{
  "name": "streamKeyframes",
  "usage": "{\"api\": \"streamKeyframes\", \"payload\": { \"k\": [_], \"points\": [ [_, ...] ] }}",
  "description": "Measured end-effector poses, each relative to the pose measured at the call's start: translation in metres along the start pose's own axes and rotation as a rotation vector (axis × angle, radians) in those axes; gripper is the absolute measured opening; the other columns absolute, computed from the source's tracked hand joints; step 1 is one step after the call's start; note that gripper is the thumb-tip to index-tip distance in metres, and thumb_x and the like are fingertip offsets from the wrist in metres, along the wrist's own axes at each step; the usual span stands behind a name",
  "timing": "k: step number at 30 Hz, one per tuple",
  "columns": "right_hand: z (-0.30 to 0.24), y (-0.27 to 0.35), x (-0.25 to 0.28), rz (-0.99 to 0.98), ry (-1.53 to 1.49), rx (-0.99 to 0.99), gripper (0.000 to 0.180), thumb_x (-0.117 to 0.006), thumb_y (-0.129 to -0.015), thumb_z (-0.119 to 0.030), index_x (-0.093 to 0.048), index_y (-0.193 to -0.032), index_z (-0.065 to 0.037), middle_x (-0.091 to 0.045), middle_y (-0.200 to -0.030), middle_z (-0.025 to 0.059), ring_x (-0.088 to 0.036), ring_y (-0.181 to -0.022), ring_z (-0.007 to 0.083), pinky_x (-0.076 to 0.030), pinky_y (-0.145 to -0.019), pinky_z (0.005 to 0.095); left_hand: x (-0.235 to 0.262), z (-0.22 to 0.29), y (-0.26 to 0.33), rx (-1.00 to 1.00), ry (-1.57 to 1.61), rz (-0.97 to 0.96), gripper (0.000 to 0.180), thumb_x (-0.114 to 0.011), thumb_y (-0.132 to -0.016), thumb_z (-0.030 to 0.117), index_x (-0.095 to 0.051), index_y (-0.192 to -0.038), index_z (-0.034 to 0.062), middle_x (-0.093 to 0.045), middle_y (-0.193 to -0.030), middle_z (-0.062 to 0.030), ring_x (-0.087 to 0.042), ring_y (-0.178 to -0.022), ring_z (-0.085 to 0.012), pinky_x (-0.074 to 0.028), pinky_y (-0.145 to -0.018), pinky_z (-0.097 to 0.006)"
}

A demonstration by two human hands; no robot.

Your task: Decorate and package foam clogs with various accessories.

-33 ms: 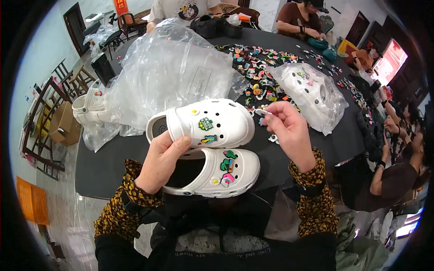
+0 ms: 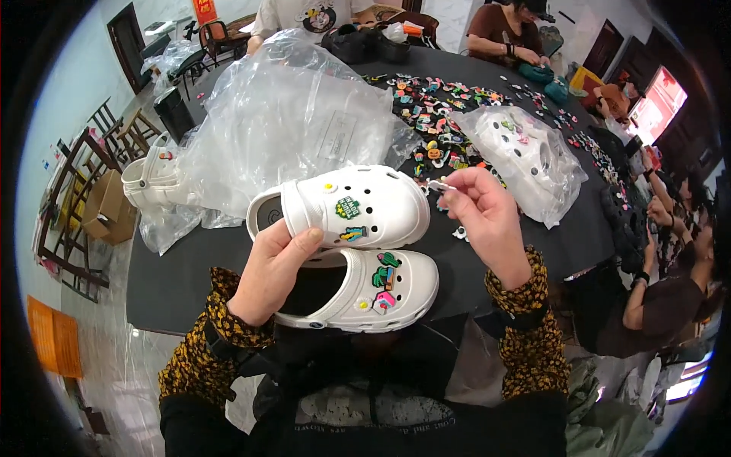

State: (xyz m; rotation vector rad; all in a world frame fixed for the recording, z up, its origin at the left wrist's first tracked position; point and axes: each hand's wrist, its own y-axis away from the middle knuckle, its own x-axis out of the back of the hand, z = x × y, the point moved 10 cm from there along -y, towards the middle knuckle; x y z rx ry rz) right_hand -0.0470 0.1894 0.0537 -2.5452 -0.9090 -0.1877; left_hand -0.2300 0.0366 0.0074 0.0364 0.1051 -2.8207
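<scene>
My left hand (image 2: 276,268) grips the rear side of a white clog (image 2: 394,217), thumb on top, holding it above the table's near side. That clog carries a small flower charm, a green lettered charm and a blue-yellow charm; other holes are bare. Its mate, another white clog (image 2: 417,286), lies just below it with cactus, palm-tree, pink and flower charms. Close to the upper clog's toe, my right hand (image 2: 489,221) pinches a small whitish shoe charm (image 2: 437,185) between thumb and fingers; its face cannot be made out.
Many colourful charms (image 2: 434,152) lie scattered beyond the clogs on the dark table (image 2: 183,286). A large clear plastic bag (image 2: 282,114) spreads at left, beside white clogs (image 2: 148,179). A bagged clog (image 2: 525,148) rests at right. Other people sit around the table.
</scene>
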Motion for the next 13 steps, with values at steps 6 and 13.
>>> {"api": "streamKeyframes", "payload": {
  "k": [6, 13],
  "points": [
    [-0.029, -0.008, -0.018, 0.024, 0.088, 0.166, 0.01, -0.06, -0.088, -0.004, -0.059, -0.097, 0.0, -0.06, -0.08, 0.0009, -0.054, -0.073, 0.005, -0.045, -0.065, 0.0216, -0.001, 0.0, -0.004, 0.021, 0.057, -0.013, 0.033, -0.051, -0.096, 0.018, -0.056, -0.118, -0.0053, -0.063, -0.112, -0.0086, -0.058, -0.103, -0.0137, -0.045, -0.092, -0.029],
    [-0.047, -0.007, -0.029, -0.007, 0.202, 0.304, 0.011, -0.061, -0.089, -0.005, -0.059, -0.098, -0.001, -0.061, -0.085, 0.0045, -0.057, -0.074, 0.0102, -0.047, -0.066, 0.0238, -0.001, -0.005, -0.007, 0.068, 0.151, -0.05, 0.034, -0.052, -0.096, 0.019, -0.057, -0.119, -0.0048, -0.063, -0.113, -0.0093, -0.058, -0.104, -0.0152, -0.044, -0.093, -0.031]
  ]
}}
